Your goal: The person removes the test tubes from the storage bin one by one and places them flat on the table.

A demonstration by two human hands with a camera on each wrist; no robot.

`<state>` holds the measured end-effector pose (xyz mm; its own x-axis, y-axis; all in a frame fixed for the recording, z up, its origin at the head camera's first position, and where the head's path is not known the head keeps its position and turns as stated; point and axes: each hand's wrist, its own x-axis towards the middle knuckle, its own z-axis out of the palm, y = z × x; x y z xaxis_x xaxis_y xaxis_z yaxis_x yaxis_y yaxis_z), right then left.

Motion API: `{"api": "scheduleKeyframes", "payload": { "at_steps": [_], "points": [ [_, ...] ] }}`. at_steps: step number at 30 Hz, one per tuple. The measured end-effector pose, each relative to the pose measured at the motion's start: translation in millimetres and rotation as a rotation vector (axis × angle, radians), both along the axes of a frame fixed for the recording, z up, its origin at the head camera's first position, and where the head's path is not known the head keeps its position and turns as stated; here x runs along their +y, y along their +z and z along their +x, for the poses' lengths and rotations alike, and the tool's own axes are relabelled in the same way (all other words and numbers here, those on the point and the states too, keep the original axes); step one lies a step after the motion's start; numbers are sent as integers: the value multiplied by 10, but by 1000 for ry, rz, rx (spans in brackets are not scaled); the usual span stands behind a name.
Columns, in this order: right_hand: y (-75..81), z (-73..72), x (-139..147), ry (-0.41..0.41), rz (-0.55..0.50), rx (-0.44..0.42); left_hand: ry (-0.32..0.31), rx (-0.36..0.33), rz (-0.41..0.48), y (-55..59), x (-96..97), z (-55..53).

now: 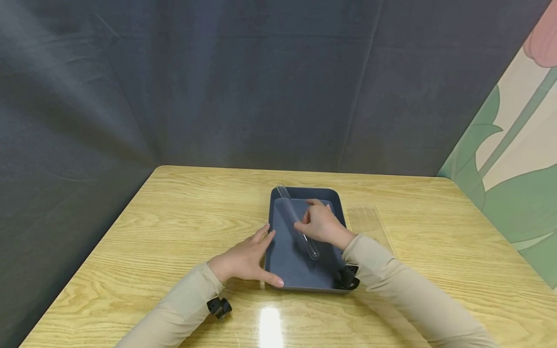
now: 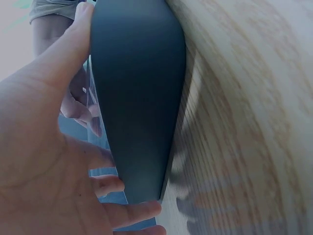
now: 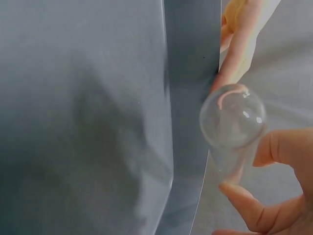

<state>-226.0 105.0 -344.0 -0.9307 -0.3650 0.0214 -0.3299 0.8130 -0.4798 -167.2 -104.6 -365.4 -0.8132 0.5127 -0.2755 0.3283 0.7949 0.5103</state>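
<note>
A clear glass test tube [image 1: 288, 203] slants over a dark blue rectangular tray [image 1: 287, 278], its rounded closed end toward the near side. My right hand [image 1: 321, 223] pinches the tube between thumb and fingers above the tray. That rounded end of the test tube [image 3: 234, 117] faces the camera in the right wrist view, with the thumb and a finger of the right hand [image 3: 279, 191] about it. At the tray's left side, my left hand [image 1: 245, 258] has its fingers spread along the rim. The left wrist view shows the left hand [image 2: 44, 147] against the tray's outer wall [image 2: 139, 98].
A flat transparent ribbed piece [image 1: 369, 224] lies on the wooden table [image 1: 196, 208] just right of the tray, partly behind the right sleeve. Dark cloth [image 1: 261, 87] hangs behind the table, and a floral panel [image 1: 518, 159] stands at the right.
</note>
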Motion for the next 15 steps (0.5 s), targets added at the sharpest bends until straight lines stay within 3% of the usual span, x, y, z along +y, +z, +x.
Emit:
{"api": "scheduleKeyframes", "payload": {
  "at_steps": [15],
  "points": [
    [57,28,91,18,-7,11,-5,-3,-5,2,1,-6]
  ]
}}
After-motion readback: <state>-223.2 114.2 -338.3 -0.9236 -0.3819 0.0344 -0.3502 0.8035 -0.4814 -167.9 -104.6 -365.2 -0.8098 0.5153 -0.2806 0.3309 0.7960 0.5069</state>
